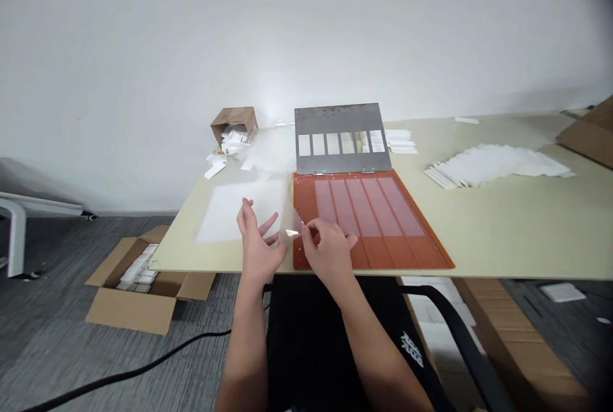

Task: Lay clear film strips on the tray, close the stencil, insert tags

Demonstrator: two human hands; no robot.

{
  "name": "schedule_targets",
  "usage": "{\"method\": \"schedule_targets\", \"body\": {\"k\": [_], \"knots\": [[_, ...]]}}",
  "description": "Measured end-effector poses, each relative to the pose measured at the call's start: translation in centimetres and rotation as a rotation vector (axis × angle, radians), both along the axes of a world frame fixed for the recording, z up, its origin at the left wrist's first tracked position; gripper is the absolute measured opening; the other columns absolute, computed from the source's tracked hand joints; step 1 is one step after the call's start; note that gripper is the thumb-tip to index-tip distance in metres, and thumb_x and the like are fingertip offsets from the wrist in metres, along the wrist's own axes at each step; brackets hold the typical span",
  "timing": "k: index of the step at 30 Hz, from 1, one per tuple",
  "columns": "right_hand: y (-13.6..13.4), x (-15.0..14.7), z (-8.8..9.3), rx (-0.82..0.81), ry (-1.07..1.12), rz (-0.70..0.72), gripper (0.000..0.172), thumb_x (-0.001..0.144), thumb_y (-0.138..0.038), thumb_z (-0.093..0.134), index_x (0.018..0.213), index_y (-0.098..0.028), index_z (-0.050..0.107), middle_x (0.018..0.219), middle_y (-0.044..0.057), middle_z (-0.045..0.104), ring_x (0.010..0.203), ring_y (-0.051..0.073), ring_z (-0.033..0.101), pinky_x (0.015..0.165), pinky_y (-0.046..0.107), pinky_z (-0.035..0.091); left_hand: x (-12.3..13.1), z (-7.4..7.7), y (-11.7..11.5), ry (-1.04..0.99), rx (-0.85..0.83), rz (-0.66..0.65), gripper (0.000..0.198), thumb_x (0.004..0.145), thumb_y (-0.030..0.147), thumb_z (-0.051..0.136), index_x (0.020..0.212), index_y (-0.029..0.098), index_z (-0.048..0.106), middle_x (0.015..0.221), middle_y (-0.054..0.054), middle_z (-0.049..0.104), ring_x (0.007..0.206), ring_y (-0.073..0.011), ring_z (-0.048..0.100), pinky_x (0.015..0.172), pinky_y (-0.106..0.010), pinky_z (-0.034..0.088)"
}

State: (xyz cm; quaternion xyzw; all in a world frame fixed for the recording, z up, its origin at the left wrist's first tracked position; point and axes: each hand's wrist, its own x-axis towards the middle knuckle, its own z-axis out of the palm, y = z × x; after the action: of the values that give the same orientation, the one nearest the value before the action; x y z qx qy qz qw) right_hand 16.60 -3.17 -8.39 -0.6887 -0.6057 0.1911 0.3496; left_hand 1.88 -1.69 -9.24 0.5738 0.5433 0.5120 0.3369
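Note:
My left hand and my right hand hold a small clear plastic strip between them, just above the near table edge. The left fingers pinch one end, the right thumb and forefinger pinch the other. Right behind my right hand lies an orange-brown tray with several long translucent strips in its slots. A grey metal plate with several rectangular windows stands tilted up at the tray's far edge. A stack of clear sheets lies to the left of my left hand.
A tipped brown carton spills white slips at the back left. White sheets fan out at the right. Open cardboard boxes stand on the floor left and right. A black cable crosses the floor.

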Motion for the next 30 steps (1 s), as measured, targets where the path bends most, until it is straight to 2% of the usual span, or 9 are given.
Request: {"method": "schedule_targets", "body": {"k": [3, 6, 10, 20, 25, 30], "knots": [[0.2, 0.5, -0.1, 0.007, -0.029, -0.052, 0.017, 0.093, -0.027, 0.053, 0.085, -0.019, 0.065, 0.08, -0.001, 0.067, 0.081, 0.015, 0.053, 0.079, 0.034, 0.016, -0.4, 0.2, 0.2, -0.028, 0.005, 0.022, 0.113, 0.068, 0.014, 0.067, 0.152, 0.046, -0.002, 0.157, -0.01, 0.008, 0.125, -0.025, 0.058, 0.073, -0.02, 0.062], [0.3, 0.8, -0.2, -0.012, -0.062, -0.071, 0.016, 0.092, -0.025, 0.055, 0.081, -0.018, 0.064, 0.078, -0.001, 0.066, 0.08, 0.015, 0.05, 0.077, 0.033, 0.015, -0.4, 0.6, 0.3, -0.078, 0.0, 0.051, 0.116, 0.066, 0.011, 0.068, 0.152, 0.044, -0.002, 0.157, -0.01, 0.005, 0.126, -0.0255, 0.058, 0.078, -0.023, 0.062], [0.0, 0.7, -0.4, -0.021, -0.124, -0.075, 0.015, 0.09, -0.025, 0.056, 0.079, -0.017, 0.063, 0.076, 0.0, 0.065, 0.079, 0.016, 0.048, 0.075, 0.033, 0.014, 0.5, 1.1, 0.8, -0.138, 0.002, 0.09, 0.119, 0.064, 0.008, 0.069, 0.152, 0.043, -0.003, 0.157, -0.011, 0.003, 0.127, -0.0254, 0.057, 0.083, -0.026, 0.063], [-0.3, 0.6, -0.4, -0.108, -0.281, -0.163, 0.014, 0.088, -0.022, 0.055, 0.078, -0.016, 0.063, 0.075, 0.003, 0.065, 0.082, 0.019, 0.048, 0.075, 0.036, 0.014, 3.0, 1.4, 2.9, -0.221, -0.023, 0.265, 0.119, 0.063, 0.007, 0.07, 0.154, 0.036, -0.001, 0.158, -0.014, 0.001, 0.123, -0.0234, 0.06, 0.076, -0.022, 0.062], [-0.3, 0.3, -1.1, -0.066, -0.312, -0.162, 0.012, 0.087, -0.024, 0.056, 0.081, -0.016, 0.063, 0.078, 0.005, 0.064, 0.08, 0.019, 0.046, 0.074, 0.036, 0.014, 2.1, 0.9, 3.5, -0.291, 0.013, 0.327, 0.119, 0.064, 0.011, 0.072, 0.154, 0.039, -0.001, 0.159, -0.011, -0.001, 0.124, -0.0212, 0.058, 0.085, -0.024, 0.061], [-0.3, -0.1, -1.4, -0.029, -0.348, -0.135, 0.017, 0.086, -0.023, 0.058, 0.101, -0.021, 0.067, 0.093, 0.005, 0.063, 0.084, 0.019, 0.046, 0.074, 0.036, 0.015, 0.3, 0.2, 3.9, -0.235, 0.026, 0.323, 0.108, 0.067, 0.024, 0.077, 0.153, 0.039, 0.013, 0.158, -0.01, 0.013, 0.119, -0.0192, 0.062, 0.091, -0.027, 0.058]]}}
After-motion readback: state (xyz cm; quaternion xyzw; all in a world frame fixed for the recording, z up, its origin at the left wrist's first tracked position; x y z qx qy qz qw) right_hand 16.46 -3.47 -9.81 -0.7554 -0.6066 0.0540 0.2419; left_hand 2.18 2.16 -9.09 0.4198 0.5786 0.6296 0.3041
